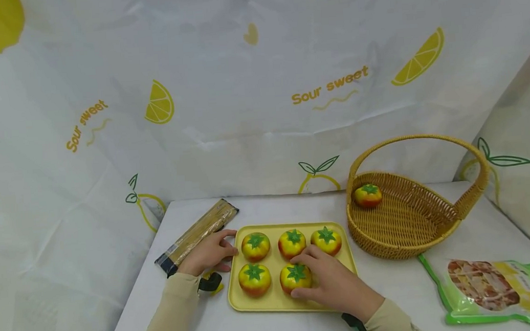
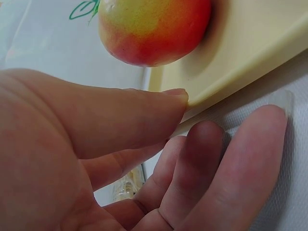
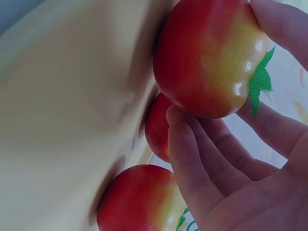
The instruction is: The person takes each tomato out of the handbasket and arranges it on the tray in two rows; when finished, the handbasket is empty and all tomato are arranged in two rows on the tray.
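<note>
In the head view a yellow tray (image 1: 274, 304) bears several red-and-yellow tomatoes with green star-shaped leaves, in a back and a front row. My right hand (image 1: 330, 279) holds the front tomato (image 1: 295, 281) nearest it, thumb and fingers on opposite sides; the right wrist view shows this tomato (image 3: 207, 57) close to the tray surface, two others beyond it. At the tray's left edge, my left hand (image 1: 208, 252) pinches the rim. Its thumb (image 2: 139, 115) lies on the rim in the left wrist view, close to a tomato (image 2: 154, 33).
A wicker basket (image 1: 403, 222) with a tall handle stands right of the tray, one tomato (image 1: 367, 196) inside it. A green-edged food packet (image 1: 495, 288) lies at the front right. Behind my left hand is a long wrapped pack of sticks (image 1: 200, 229). Printed cloth hangs behind the table.
</note>
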`<act>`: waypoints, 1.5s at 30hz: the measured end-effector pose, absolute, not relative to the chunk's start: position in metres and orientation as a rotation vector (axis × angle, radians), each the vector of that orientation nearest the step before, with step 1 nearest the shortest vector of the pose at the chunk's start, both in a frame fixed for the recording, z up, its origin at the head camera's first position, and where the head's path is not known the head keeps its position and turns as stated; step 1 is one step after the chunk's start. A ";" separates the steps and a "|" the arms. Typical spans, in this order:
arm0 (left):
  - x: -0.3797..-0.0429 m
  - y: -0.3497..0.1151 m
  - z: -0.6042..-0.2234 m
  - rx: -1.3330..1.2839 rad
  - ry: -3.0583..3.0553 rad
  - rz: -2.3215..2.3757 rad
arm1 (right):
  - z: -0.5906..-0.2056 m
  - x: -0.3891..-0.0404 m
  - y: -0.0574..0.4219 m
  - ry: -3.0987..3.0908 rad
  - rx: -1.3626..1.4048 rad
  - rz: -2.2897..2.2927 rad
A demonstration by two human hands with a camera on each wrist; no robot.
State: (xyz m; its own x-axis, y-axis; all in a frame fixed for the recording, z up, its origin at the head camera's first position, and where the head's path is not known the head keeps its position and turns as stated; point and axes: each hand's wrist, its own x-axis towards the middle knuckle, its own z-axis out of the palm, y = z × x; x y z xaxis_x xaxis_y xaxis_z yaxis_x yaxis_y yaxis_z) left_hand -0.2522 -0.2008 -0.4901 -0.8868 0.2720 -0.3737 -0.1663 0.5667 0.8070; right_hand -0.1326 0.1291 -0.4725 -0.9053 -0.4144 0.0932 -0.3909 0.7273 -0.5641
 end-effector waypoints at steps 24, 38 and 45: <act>-0.252 -0.200 -0.487 0.083 2.350 1.263 | -0.466 -0.133 0.128 2.863 -0.665 -0.873; -0.251 -0.198 -0.485 0.075 2.367 1.250 | -0.458 -0.131 0.131 2.846 -0.657 -0.871; -0.251 -0.199 -0.487 0.070 2.364 1.250 | -0.454 -0.131 0.136 2.870 -0.663 -0.883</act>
